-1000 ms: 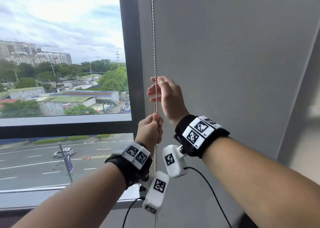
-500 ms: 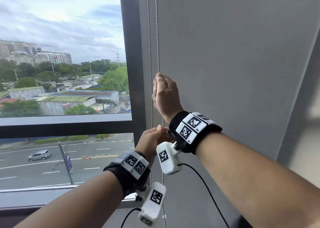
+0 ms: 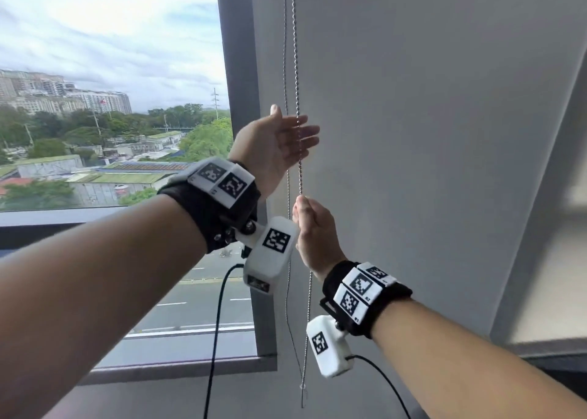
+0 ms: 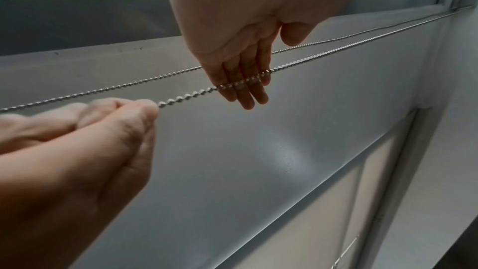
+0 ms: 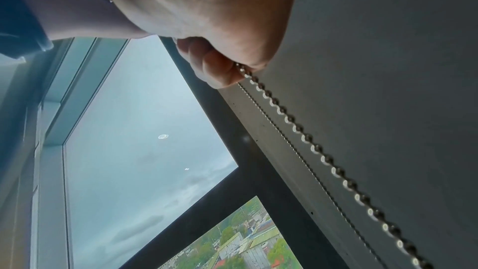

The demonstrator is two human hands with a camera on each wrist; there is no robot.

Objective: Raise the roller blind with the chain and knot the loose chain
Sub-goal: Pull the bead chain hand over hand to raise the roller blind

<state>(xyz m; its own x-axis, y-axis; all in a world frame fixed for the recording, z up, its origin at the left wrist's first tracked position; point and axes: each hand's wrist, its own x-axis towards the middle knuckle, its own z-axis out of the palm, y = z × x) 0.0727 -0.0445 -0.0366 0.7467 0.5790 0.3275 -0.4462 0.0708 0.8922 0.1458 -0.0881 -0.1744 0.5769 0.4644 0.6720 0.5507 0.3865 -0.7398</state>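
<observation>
- Right hand point(image 3: 313, 232) fingers pinch the chain point(image 3: 297, 69), pulling; left hand point(image 3: 274, 147) flat and loose just above, fingers touching the same strand
- Raising underway, blind itself unseen; loop below unknotted

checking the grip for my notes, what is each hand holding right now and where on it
The right hand pinches the nearer strand of the bead chain, below the left hand, which is open, holding nothing.

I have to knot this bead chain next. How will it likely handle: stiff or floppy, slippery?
Probably floppy: below the right hand the chain hangs slack. Likely somewhat slippery, since its small metal beads look smooth and shiny. It seems light; a pinch holds it taut while the left hand stays open.
</observation>
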